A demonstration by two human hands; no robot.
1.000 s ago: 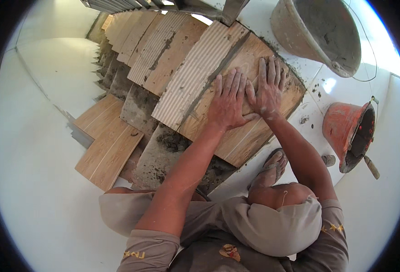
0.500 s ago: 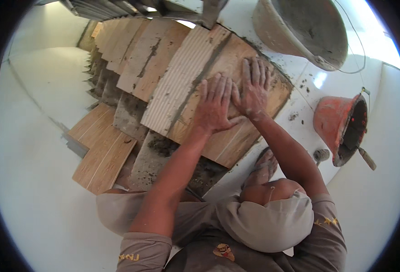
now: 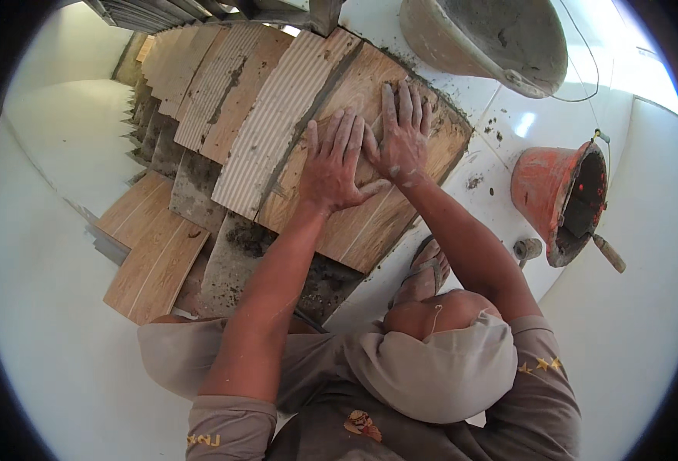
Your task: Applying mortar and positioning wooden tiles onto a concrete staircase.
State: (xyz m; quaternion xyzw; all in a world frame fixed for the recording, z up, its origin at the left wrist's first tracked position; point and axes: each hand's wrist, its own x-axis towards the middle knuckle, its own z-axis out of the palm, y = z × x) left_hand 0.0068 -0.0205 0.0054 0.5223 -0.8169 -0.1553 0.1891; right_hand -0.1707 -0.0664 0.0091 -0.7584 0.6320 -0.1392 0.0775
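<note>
Both my hands lie flat on a wood-patterned tile (image 3: 354, 230) that covers the top of a step. My left hand (image 3: 334, 165) has its fingers spread over the tile's middle, holding nothing. To its right, my right hand (image 3: 403, 142) rests palm down with fingers stretched toward the far edge, the two thumbs close to the hands' inner sides. Grey mortar dust coats the fingers. Beside the tile, past a dark mortar-smeared joint, runs a pale ribbed strip (image 3: 266, 127). Crumbs of mortar lie along the tile's right end.
Tiled stairs (image 3: 231, 96) descend to the upper left beside a dark metal railing (image 3: 270, 14). Two loose wood-patterned tiles (image 3: 158, 269) lie at left. A large grey mortar tub (image 3: 462, 46), an orange bucket (image 3: 535, 184), a trowel handle (image 3: 609, 253) and a mallet (image 3: 527, 249) are at right.
The whole view has shifted, so the scene sits further left and slightly higher. Both hands stay flat on the tile, with little visible movement against it.
</note>
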